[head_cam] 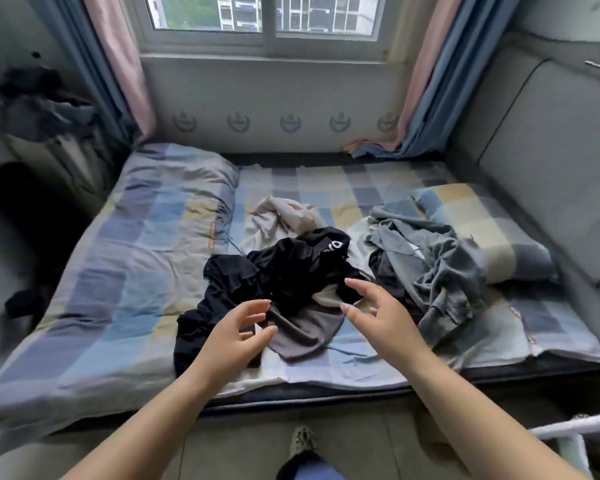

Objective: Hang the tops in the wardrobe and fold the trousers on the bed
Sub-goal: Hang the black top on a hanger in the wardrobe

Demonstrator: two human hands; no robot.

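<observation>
Both hands hover over the clothes on the bed [118,271], grips open, holding nothing: left hand [238,332], right hand [378,315]. Black top [274,271] lies crumpled mid-bed, grey pile [437,265] just right of it.

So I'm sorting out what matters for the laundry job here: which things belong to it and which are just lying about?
Part of the job:
black garment
grey garment
beige garment
blue-grey clothes pile
bed
left hand and right hand, both open

Just lying about:
pillow
curtains
window
</observation>
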